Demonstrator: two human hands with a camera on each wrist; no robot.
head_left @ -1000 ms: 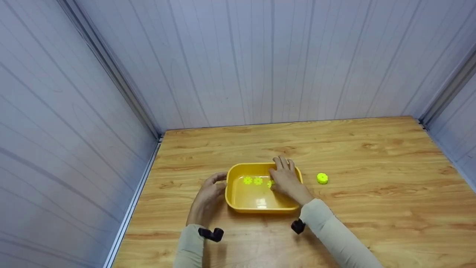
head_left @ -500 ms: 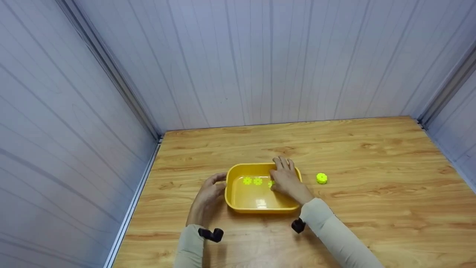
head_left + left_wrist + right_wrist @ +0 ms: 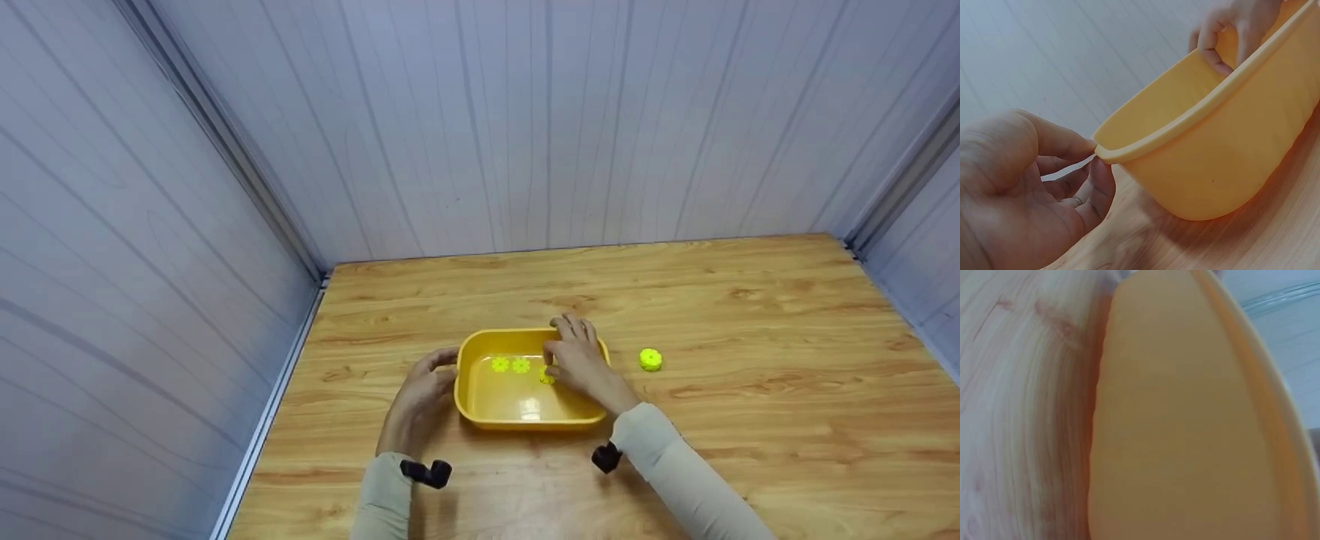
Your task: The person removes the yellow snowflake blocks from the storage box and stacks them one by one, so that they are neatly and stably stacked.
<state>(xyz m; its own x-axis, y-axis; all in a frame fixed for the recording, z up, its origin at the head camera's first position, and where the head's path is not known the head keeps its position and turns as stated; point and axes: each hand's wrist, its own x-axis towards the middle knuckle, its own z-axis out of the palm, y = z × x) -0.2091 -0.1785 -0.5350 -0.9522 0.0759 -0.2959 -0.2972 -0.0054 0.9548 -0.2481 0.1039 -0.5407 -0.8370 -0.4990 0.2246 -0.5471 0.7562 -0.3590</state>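
Observation:
A yellow basin (image 3: pixel 529 425) stands on the wooden table. My left hand (image 3: pixel 421 391) is at its left end; in the left wrist view thumb and fingers pinch the rim there. My right hand (image 3: pixel 581 365) reaches over the basin's right part from the front. Its thumb and index finger pinch a small bright yellow flower-shaped piece (image 3: pixel 547 377), partly covered by them; the other fingers reach to the far rim. Two similar flower pieces lie inside, a left flower (image 3: pixel 500 364) and a middle flower (image 3: pixel 521 365). The right wrist view shows mainly the basin's outer wall (image 3: pixel 1179 410).
Right of the basin, a small stack of yellow flower pieces (image 3: pixel 650 360) sits on the wooden table (image 3: pixel 750 420). Pale panelled walls (image 3: pixel 495 127) border the table at the back and both sides. Each sleeve carries a black wrist mount (image 3: pixel 426 472).
The right thumb and index finger have shifted slightly, and the flower piece at them now sits a little nearer the basin's front and shows more. The left hand and the basin stay put.

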